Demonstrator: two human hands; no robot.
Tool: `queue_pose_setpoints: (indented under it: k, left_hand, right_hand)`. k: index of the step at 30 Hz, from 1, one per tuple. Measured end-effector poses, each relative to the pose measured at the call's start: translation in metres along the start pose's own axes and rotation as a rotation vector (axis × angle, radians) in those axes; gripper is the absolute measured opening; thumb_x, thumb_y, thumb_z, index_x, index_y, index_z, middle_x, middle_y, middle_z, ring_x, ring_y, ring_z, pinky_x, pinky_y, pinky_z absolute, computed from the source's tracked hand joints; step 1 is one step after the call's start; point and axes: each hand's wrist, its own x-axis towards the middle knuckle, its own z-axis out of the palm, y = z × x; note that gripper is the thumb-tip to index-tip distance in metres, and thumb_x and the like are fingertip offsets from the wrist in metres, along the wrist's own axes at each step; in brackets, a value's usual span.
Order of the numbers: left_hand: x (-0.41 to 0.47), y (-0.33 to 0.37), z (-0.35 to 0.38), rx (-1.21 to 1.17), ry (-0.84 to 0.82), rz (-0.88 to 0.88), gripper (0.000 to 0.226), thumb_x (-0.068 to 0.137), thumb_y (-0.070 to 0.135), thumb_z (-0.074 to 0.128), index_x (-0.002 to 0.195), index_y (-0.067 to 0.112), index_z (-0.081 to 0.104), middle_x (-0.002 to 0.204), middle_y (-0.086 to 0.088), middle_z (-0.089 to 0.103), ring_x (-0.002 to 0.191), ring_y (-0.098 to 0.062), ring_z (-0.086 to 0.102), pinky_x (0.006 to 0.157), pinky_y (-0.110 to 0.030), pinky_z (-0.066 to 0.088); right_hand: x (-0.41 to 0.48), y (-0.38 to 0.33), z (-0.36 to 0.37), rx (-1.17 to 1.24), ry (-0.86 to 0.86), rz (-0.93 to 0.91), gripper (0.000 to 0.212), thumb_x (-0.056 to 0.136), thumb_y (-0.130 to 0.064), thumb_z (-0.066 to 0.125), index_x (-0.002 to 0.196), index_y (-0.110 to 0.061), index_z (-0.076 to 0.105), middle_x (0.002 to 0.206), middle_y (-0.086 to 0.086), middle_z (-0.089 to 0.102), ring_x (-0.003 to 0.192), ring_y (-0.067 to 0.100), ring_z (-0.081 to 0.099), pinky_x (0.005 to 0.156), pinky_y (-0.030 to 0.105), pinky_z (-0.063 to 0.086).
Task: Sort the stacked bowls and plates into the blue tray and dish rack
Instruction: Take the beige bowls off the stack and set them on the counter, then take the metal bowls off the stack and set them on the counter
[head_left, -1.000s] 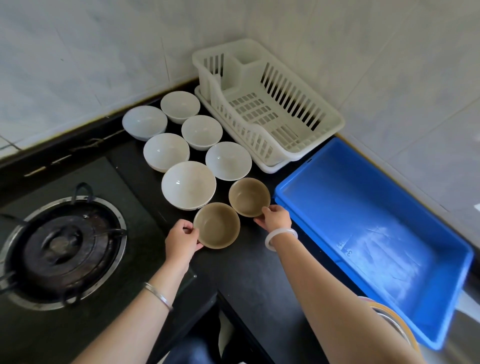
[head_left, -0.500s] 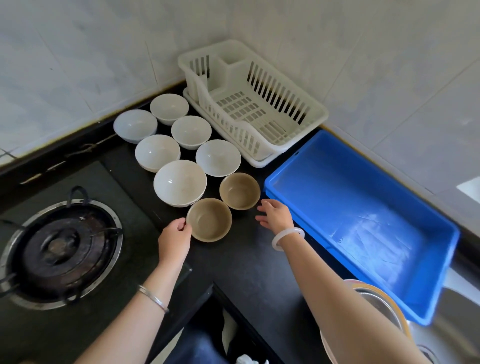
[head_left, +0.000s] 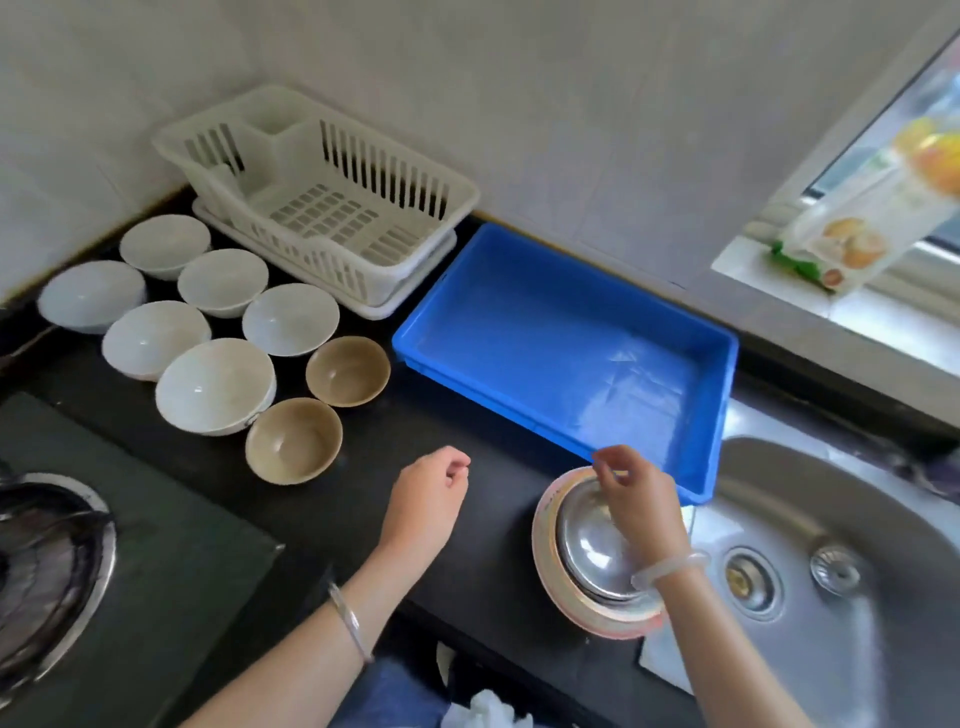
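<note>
A steel bowl (head_left: 589, 545) sits on a stack of pale plates (head_left: 545, 561) near the counter's front edge, beside the sink. My right hand (head_left: 641, 501) is over it, fingertips bent down at the stack's far rim; a grip is not clear. My left hand (head_left: 428, 496) hovers above the bare black counter, loosely curled and holding nothing. Two brown bowls (head_left: 348, 370) (head_left: 293, 440) and several white bowls (head_left: 215, 384) stand to the left. The white dish rack (head_left: 415, 182) is at the back, with the empty blue tray (head_left: 724, 374) to its right.
A gas burner (head_left: 52, 545) lies at the far left. A steel sink (head_left: 841, 597) is at the right, just past the plate stack. A food packet (head_left: 852, 244) leans on the window sill. The tiled wall runs behind the rack and tray.
Both hands have left the brown bowls and moved right. My right hand now reaches the steel bowl on the plate stack. My view has swung right, showing the sink.
</note>
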Motion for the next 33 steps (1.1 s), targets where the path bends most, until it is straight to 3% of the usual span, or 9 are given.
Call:
queue_pose_setpoints:
  k: [5,8,12,17,20,24,28,33]
  left_hand:
    - [-0.021,0.047,0.052,0.012,-0.170,0.173,0.018,0.092,0.025,0.052,0.106,0.023,0.064,0.104,0.005,0.065,0.087,-0.007,0.060,0.078,-0.025,0.051]
    - [-0.028,0.062,0.070,0.051,-0.210,0.236,0.023,0.092,0.021,0.053,0.111,0.019,0.064,0.105,0.001,0.062,0.091,-0.013,0.060,0.083,-0.030,0.051]
    - [-0.032,0.066,0.082,0.097,-0.176,0.259,0.029,0.092,0.019,0.053,0.120,0.019,0.060,0.109,0.002,0.057,0.090,-0.011,0.057,0.081,-0.024,0.049]
    - [-0.034,0.067,0.085,0.113,-0.142,0.248,0.029,0.092,0.018,0.052,0.121,0.020,0.059,0.100,0.007,0.057,0.084,-0.008,0.056,0.074,-0.022,0.048]
    - [-0.033,0.068,0.085,0.104,-0.138,0.234,0.029,0.093,0.016,0.050,0.119,0.020,0.060,0.107,0.003,0.062,0.092,-0.012,0.060,0.078,-0.025,0.051]
    - [-0.032,0.070,0.085,0.121,-0.128,0.231,0.033,0.094,0.015,0.046,0.126,0.020,0.057,0.116,0.001,0.064,0.101,-0.013,0.061,0.078,-0.019,0.046]
    - [-0.029,0.074,0.088,0.149,-0.153,0.213,0.036,0.094,0.013,0.046,0.129,0.018,0.054,0.119,-0.001,0.063,0.102,-0.014,0.061,0.075,-0.018,0.046]
    - [-0.019,0.079,0.089,0.113,-0.200,0.153,0.027,0.090,0.011,0.053,0.116,0.015,0.061,0.110,0.000,0.064,0.096,-0.011,0.060,0.074,-0.019,0.044]
  right_hand:
    - [-0.021,0.061,-0.027,-0.218,0.177,0.015,0.015,0.088,-0.015,0.059,0.098,-0.008,0.067,0.104,0.013,0.065,0.094,0.035,0.060,0.071,0.034,0.041]
    - [-0.029,0.080,-0.031,-0.279,0.167,0.012,0.013,0.088,-0.015,0.059,0.094,-0.007,0.067,0.098,0.015,0.063,0.087,0.036,0.061,0.067,0.036,0.041]
    - [-0.032,0.082,-0.028,-0.300,0.121,0.010,0.015,0.085,-0.026,0.063,0.084,-0.011,0.062,0.085,0.009,0.063,0.079,0.030,0.060,0.062,0.030,0.036]
    - [-0.030,0.078,-0.027,-0.246,0.169,0.035,0.013,0.087,-0.023,0.059,0.081,-0.013,0.054,0.081,0.010,0.067,0.076,0.032,0.060,0.058,0.029,0.032]
    - [-0.028,0.078,-0.032,-0.195,0.165,0.032,0.014,0.089,-0.019,0.056,0.078,-0.014,0.049,0.079,0.012,0.067,0.075,0.033,0.060,0.058,0.030,0.032]
    - [-0.029,0.083,-0.044,-0.038,0.146,0.067,0.008,0.086,-0.014,0.061,0.083,-0.007,0.059,0.078,0.011,0.068,0.074,0.031,0.061,0.064,0.032,0.043]
    - [-0.030,0.086,-0.060,0.045,0.184,0.079,0.005,0.084,-0.013,0.064,0.085,-0.009,0.064,0.073,0.007,0.069,0.068,0.022,0.062,0.064,0.025,0.041]
    - [-0.033,0.088,-0.067,0.049,0.184,0.086,0.004,0.085,-0.014,0.064,0.086,-0.010,0.064,0.071,0.003,0.067,0.065,0.019,0.061,0.062,0.023,0.040]
